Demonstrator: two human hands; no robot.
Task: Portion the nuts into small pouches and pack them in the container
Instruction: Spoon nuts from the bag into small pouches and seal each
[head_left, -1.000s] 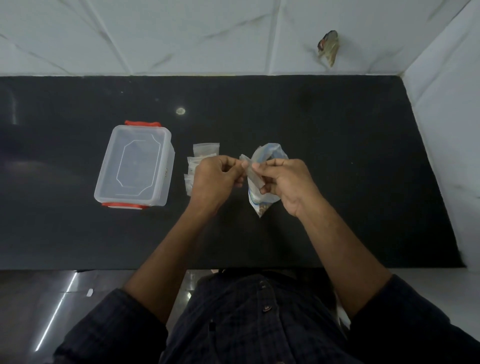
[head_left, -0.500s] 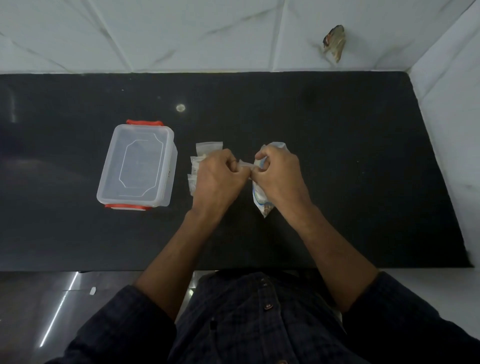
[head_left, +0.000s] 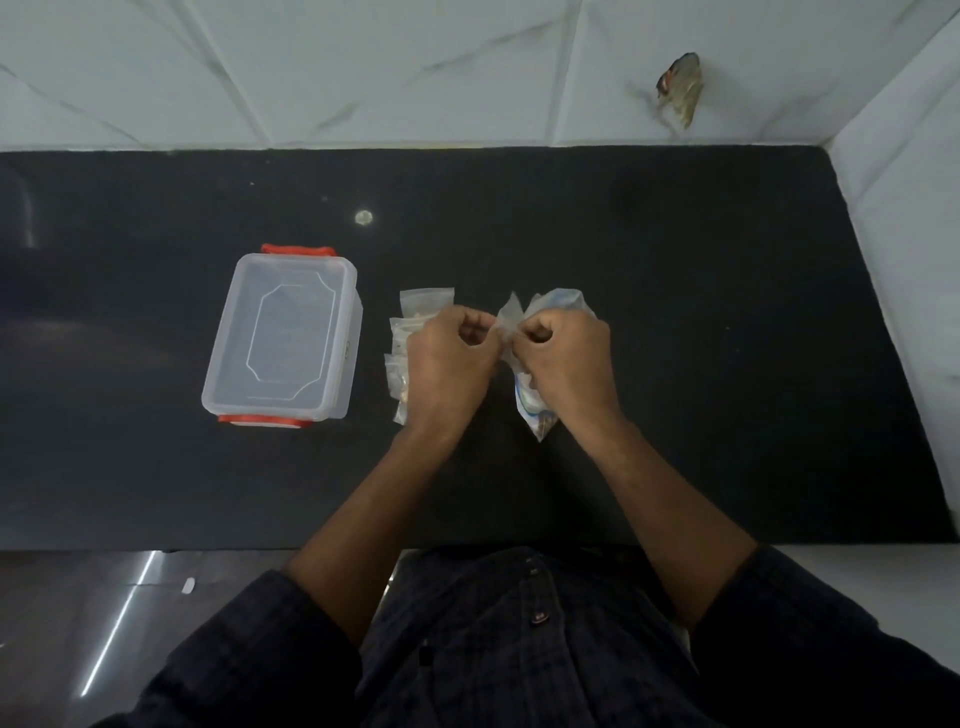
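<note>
Both hands meet over the middle of the black counter (head_left: 675, 312). My left hand (head_left: 449, 358) and my right hand (head_left: 566, 353) pinch a small clear pouch (head_left: 508, 317) between their fingertips. Under my right hand lies the larger nut bag (head_left: 535, 415) with blue trim, mostly hidden. A pile of small pouches (head_left: 423, 301) with some nuts inside lies beneath my left hand. To the left stands the clear plastic container (head_left: 283, 338) with red clips, its lid on.
A white tiled wall runs along the back, and another wall closes off the right side. A chipped spot (head_left: 680, 88) marks the back wall. A small pale dot (head_left: 363, 217) sits on the counter behind the container. The counter's front edge is near my body.
My hands drew closer together, and the small pouch now stands between the fingertips instead of lying flat across them. The view shifted slightly.
</note>
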